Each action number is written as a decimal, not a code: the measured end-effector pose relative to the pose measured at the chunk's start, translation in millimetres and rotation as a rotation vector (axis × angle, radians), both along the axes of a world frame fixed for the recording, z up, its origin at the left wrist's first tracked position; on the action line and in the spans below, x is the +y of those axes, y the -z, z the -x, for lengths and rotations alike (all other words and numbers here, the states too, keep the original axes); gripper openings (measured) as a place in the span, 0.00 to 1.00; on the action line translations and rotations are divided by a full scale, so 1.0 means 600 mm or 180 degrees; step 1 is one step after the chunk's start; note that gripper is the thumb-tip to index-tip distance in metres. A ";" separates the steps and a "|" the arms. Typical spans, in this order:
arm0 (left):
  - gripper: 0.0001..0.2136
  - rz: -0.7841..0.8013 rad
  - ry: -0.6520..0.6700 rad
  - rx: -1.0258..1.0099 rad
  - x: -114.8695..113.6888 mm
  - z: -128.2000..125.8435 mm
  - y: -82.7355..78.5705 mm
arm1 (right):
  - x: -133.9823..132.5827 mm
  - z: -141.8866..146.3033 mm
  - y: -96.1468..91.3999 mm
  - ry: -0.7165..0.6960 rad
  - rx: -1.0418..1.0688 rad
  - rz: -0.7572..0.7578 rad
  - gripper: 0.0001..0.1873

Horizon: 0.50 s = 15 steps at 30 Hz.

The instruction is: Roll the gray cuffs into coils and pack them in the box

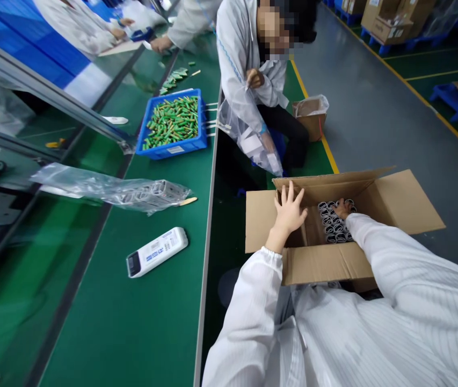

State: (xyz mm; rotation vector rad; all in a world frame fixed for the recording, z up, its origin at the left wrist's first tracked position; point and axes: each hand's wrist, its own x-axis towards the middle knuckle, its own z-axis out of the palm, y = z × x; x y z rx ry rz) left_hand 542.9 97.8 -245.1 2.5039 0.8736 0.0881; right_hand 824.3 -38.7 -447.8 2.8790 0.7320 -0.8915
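An open cardboard box (325,263) stands to the right of the green bench, below its edge. Packed upright inside it are several grey-and-white parts (335,223). My left hand (290,211) rests on the box's left inner wall with its fingers spread. My right hand (342,208) reaches down into the box among the parts. Its fingers are mostly hidden, so what they grip cannot be made out.
On the green bench (140,301) lie a white remote control (157,251), a clear plastic bag of white parts (124,189) and a blue bin of green pieces (173,123). A seated person in a white coat (248,80) is beyond my box. Cartons and blue pallets (390,24) stand far right.
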 end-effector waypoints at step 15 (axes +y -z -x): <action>0.37 0.0343 0.0139 -0.0121 -0.016 0.015 -0.001 | -0.069 -0.012 -0.007 -0.1462 0.0117 -0.0177 0.36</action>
